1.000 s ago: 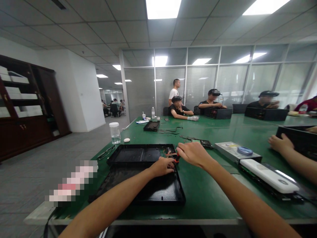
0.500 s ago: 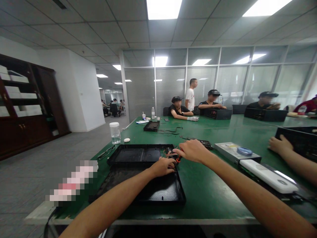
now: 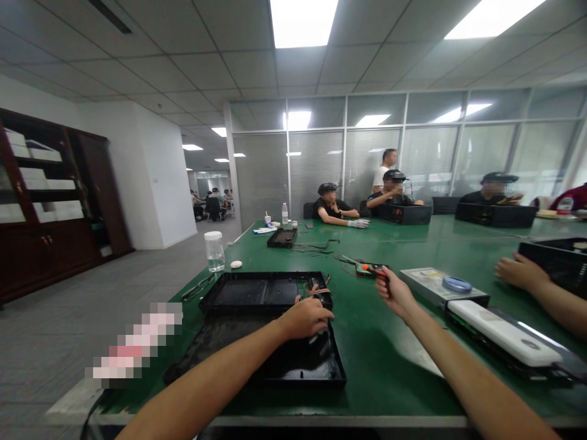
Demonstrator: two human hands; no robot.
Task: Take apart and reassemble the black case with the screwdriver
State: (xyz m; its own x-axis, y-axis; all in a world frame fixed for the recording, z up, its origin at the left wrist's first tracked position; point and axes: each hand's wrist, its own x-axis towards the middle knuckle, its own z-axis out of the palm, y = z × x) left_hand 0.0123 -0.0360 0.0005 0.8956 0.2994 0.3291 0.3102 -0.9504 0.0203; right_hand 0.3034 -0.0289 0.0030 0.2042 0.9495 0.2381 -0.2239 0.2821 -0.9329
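My left hand (image 3: 306, 318) rests with curled fingers on the black computer case (image 3: 257, 292), where its rear panel meets the front panel (image 3: 293, 366). A bundle of red and orange wires (image 3: 314, 286) sits just beyond its knuckles. My right hand (image 3: 395, 294) is raised above the green table (image 3: 367, 342), to the right of the case. It grips a screwdriver with an orange handle (image 3: 369, 267), whose shaft points left and away. What lies under my left palm is hidden.
A lidded clear jar (image 3: 214, 250) and a small white disc (image 3: 235, 264) stand to the left of the case. A grey drive with a blue ring (image 3: 455, 284) and a white device (image 3: 504, 333) lie to the right. A co-worker's hand (image 3: 520, 272) rests by another black case (image 3: 557, 256). Several people sit at the far end.
My right hand has lifted from the wires at the case's corner and swung right with the screwdriver. My left hand stays on the case. A standing person behind has walked right.
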